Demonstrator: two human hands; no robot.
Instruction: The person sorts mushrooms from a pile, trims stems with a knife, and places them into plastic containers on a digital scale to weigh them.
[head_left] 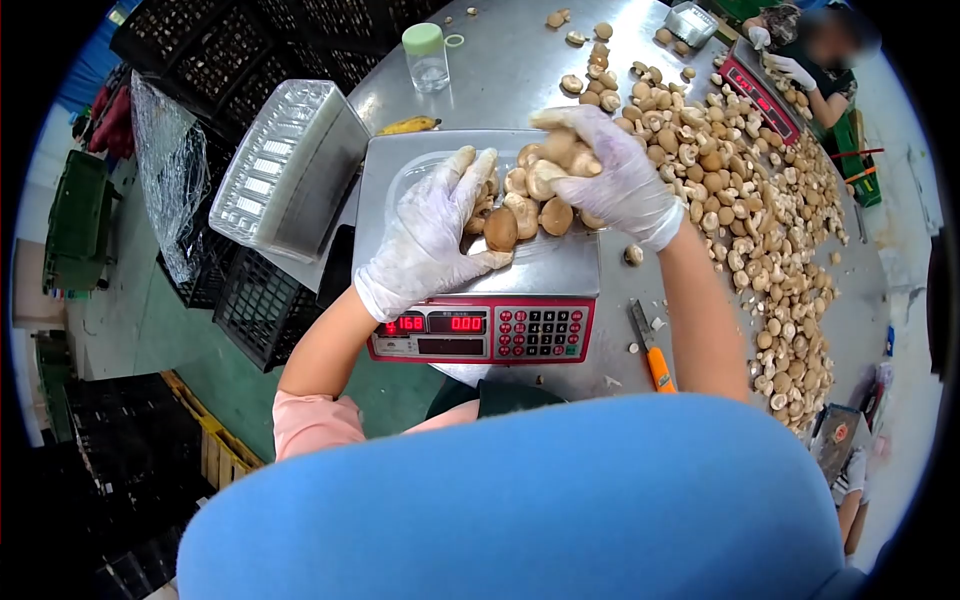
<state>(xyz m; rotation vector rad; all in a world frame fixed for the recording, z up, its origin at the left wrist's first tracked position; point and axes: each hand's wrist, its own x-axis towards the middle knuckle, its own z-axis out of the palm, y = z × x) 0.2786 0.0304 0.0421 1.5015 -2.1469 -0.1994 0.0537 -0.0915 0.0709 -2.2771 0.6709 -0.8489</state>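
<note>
A red digital scale [480, 330] with a metal platform stands in front of me, its red digits lit. On the platform lies a clear plastic tray [405, 178] with several brown mushrooms [501, 229] in it. My left hand [430, 230], in a whitish glove, rests over the tray's left side, fingers apart, against the mushrooms. Above the tray's right side, my gloved right hand [615, 175] has its fingers curled round mushrooms [568, 152], partly blurred.
Loose mushrooms [740, 170] cover the metal table's right side. A stack of clear trays [290, 170], a yellow banana-like item [410, 125] and a green-lidded jar [426, 58] stand left and behind. An orange-handled knife [655, 355] lies right of the scale. Co-workers' gloved hands [790, 68] are farther right.
</note>
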